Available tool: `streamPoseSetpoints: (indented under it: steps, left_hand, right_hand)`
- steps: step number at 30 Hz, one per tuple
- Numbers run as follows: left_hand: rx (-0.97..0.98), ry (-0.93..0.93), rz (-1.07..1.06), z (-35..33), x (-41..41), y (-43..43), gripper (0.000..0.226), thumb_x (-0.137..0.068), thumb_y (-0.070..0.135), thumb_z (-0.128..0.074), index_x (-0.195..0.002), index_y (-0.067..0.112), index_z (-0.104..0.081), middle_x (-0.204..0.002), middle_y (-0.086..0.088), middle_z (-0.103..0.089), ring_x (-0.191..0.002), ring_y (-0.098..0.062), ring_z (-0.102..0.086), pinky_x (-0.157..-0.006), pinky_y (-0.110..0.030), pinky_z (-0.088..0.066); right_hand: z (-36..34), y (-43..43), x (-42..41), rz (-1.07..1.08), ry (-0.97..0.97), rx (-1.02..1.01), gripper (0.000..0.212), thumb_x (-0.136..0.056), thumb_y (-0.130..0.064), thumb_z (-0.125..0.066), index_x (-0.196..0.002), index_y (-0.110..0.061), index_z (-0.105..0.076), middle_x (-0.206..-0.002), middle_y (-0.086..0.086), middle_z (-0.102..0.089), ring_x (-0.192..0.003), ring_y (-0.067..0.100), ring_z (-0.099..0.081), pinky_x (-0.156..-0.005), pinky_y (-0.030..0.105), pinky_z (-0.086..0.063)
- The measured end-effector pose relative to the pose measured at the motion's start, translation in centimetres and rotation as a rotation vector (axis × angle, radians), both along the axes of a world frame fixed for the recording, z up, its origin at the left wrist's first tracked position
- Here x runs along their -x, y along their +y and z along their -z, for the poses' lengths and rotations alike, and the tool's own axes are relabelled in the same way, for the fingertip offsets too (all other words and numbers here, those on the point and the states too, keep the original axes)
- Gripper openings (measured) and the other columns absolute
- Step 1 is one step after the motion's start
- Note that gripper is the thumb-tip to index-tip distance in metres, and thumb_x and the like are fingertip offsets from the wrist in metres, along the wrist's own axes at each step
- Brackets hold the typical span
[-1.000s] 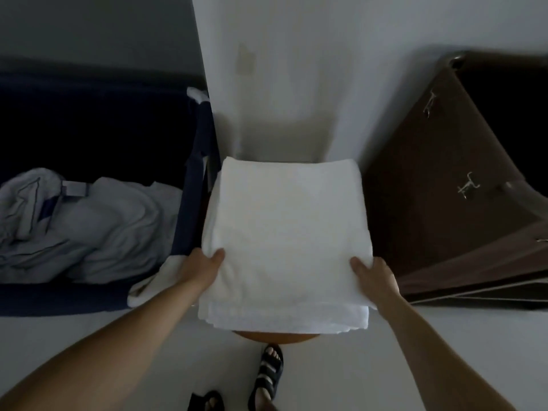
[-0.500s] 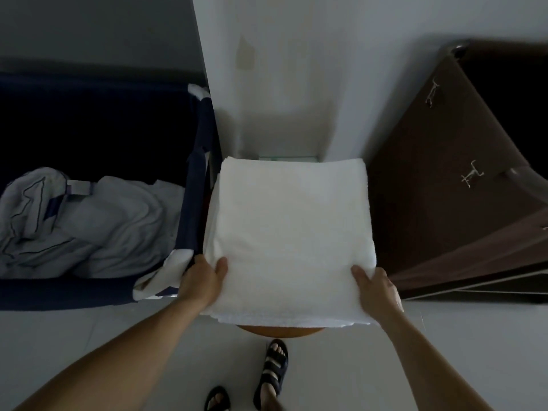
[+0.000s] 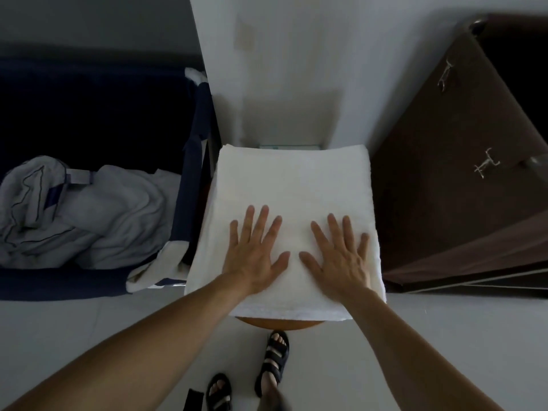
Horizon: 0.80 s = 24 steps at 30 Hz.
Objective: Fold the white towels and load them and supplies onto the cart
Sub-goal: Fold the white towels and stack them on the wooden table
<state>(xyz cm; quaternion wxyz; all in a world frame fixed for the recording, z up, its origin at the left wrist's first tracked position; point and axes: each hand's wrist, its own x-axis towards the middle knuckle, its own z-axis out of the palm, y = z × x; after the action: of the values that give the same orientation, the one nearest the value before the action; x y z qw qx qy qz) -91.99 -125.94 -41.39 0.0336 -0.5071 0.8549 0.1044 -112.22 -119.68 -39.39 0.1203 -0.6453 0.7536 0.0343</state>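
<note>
A folded white towel (image 3: 292, 191) lies flat on a small table (image 3: 278, 324), of which only a curved orange-brown wooden edge shows beneath the towel's near hem; the towel covers nearly all of the top and overhangs it on the left and right; its far edge sits close to the foot of a white wall column (image 3: 296, 69); layered edges show along its near side; the left hand (image 3: 255, 259) lies palm down on the near half of the towel, left of centre, its fingers (image 3: 261, 221) straight and spread, pointing away from the person, holding nothing and only pressing flat on the cloth; the right hand (image 3: 341, 262) lies the same way just beside it, right of centre, fingers (image 3: 333, 229) straight and fanned, gripping nothing, the little finger near the towel's right edge; the two thumbs point toward each other, near but apart; to the left stands a dark blue fabric bin (image 3: 195, 173), just beside the towel; inside it is a crumpled heap of pale grey linen (image 3: 89, 215) with dark piping; to the right is a dark brown cabinet (image 3: 444, 203) with two small metal fittings (image 3: 486, 167); on the pale floor (image 3: 89, 321) the person's feet in black sandals (image 3: 274, 357) stand near the table
</note>
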Motion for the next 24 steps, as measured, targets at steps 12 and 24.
streamPoseSetpoints:
  steps: [12, 24]
  left_hand:
    - [0.038, 0.002, -0.077, 1.7, -0.8, -2.5, 0.084, -0.082, 0.082, 0.001, -0.150, 0.040, 0.025, -0.159, 0.002, 0.035, -0.144, -0.031, 0.034, -0.112, -0.057, 0.021]
    - [-0.066, -0.029, -0.162, 2.6, -1.6, -6.0, 0.084, -0.086, 0.074, -0.002, -0.153, 0.029, 0.022, -0.159, -0.003, 0.033, -0.144, -0.028, 0.035, -0.120, -0.050, 0.012]
  right_hand:
    - [0.4, -3.6, 2.5, 0.023, 0.057, 0.097, 0.075, -0.085, -0.079, 0.008, -0.149, -0.043, 0.022, -0.159, -0.007, 0.033, -0.147, 0.023, 0.030, -0.116, 0.058, 0.016]
    - [1.1, -8.7, 4.5, 0.037, 0.115, 0.010, 0.077, -0.093, -0.069, -0.011, -0.158, -0.031, 0.004, -0.163, 0.006, 0.023, -0.149, 0.031, 0.023, -0.118, 0.061, 0.004]
